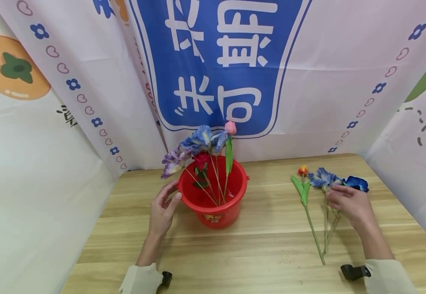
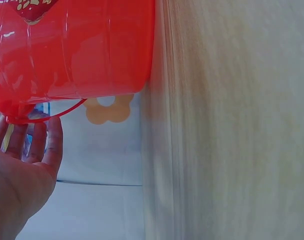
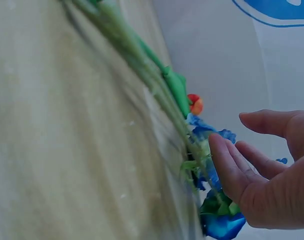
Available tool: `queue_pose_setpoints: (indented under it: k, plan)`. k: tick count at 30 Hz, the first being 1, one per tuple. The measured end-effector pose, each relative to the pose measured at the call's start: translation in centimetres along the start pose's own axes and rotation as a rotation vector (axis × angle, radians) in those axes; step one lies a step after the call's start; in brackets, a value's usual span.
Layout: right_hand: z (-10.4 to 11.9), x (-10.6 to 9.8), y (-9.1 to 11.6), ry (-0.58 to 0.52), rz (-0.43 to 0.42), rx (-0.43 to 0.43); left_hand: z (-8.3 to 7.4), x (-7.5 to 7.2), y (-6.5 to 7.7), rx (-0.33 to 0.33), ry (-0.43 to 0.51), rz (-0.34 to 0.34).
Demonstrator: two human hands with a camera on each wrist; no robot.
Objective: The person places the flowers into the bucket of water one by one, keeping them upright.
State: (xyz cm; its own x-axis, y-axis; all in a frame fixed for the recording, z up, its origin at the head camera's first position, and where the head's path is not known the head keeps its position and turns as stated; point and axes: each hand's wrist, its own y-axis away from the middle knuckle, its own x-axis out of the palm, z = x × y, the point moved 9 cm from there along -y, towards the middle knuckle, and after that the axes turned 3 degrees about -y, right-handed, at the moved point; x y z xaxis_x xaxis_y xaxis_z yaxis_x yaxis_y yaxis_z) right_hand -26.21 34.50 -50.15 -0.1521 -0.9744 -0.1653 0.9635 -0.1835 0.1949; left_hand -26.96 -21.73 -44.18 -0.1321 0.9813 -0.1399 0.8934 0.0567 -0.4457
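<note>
Okay, my right hand (image 1: pixel 352 204) is loosely parted, thumb away from fingers, nothing gripped that I can see, right by the ruffled blue flower (image 1: pixel 322 178) on the surface (image 1: pixel 264 253). Left hand (image 1: pixel 164 210): relaxed fingers touching the red bucket (image 1: pixel 232 211) near its rim. Flower's probably light, petals soft, stem thin but stiffish; I'd pinch just below the bloom.

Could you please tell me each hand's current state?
Left hand: open, touching the red plastic bucket.
Right hand: open, by the ruffled blue flowers.
</note>
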Motion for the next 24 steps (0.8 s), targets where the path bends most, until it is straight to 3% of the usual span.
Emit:
queue_pose_setpoints:
  k: [9,18,24]
  plan:
    - [-1.1,-0.3,-0.4,0.010,-0.021,0.030,-0.2,-0.1,0.0,0.001,-0.004,0.001]
    - [-1.3,-0.1,-0.6,0.135,-0.005,0.042,-0.2,0.0,-0.1,0.000,-0.001,0.005]
    - [-1.5,0.1,-0.7,0.151,-0.005,0.045,-0.2,0.1,-0.1,0.010,0.004,0.007]
